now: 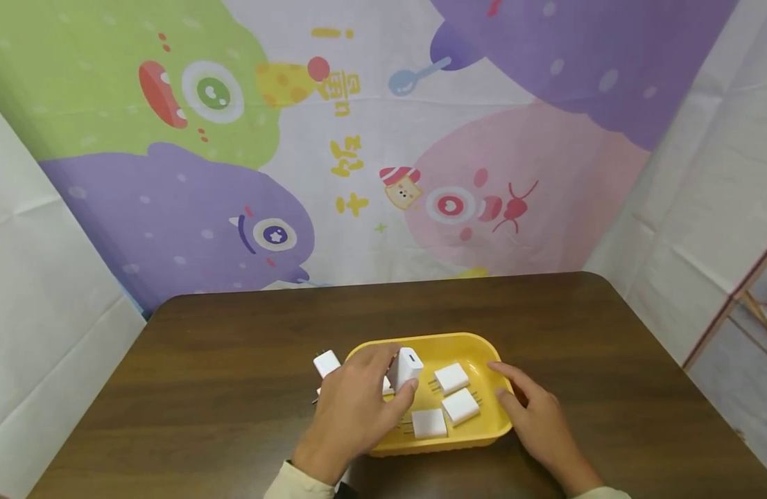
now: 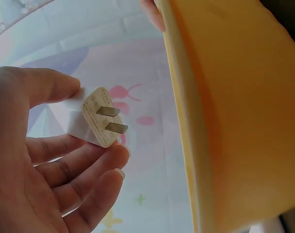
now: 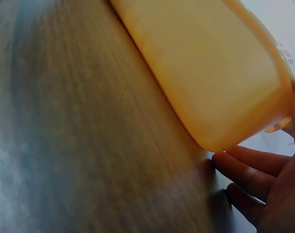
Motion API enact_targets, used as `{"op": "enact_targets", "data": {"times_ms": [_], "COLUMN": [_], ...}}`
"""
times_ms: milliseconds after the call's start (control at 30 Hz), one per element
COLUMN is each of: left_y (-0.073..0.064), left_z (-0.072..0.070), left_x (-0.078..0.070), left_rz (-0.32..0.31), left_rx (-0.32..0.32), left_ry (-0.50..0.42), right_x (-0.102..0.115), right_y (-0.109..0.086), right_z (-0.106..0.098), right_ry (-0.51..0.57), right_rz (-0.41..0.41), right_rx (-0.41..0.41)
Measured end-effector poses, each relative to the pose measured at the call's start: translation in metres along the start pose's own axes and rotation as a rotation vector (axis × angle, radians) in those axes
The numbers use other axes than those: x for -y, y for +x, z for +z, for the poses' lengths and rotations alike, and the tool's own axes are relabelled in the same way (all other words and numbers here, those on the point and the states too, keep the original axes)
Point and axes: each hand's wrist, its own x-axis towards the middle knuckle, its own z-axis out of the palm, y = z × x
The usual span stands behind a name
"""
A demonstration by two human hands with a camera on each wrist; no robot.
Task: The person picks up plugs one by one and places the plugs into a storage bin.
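Observation:
My left hand (image 1: 358,402) pinches a white charger plug (image 1: 408,367) between thumb and fingers, above the left part of a yellow plastic basket (image 1: 446,338). In the left wrist view the charger's two flat metal prongs (image 2: 112,120) point away from the palm. Several more white chargers (image 1: 460,407) lie in the basket, one partly hidden behind the left hand. At the basket's right end my right hand (image 1: 542,419) grips the rim, its thumb and a finger over the edge. Its other fingers (image 3: 244,174) rest low against the outer wall in the right wrist view.
Left of the basket, another white charger (image 1: 326,362) lies on the dark wooden table (image 1: 234,388); a further one beside it is mostly covered by the left hand. A cloth with cartoon monsters (image 1: 358,138) hangs behind the table's far edge.

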Motion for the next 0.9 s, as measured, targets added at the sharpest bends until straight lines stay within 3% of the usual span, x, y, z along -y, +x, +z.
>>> {"op": "enact_targets", "data": {"times_ms": [533,900], "left_y": [0.005,0.010], "left_z": [0.014,0.027], "left_x": [-0.015,-0.020], "left_rz": [0.072,0.132], "left_rx": [0.163,0.270], "left_ry": [0.012,0.110], "right_x": [0.000,0.000], "right_y": [-0.001,-0.001], "right_z": [0.000,-0.001], "right_ry": [-0.010,-0.006], "right_rz": [-0.022,-0.030], "right_rx": [-0.008,-0.010]}}
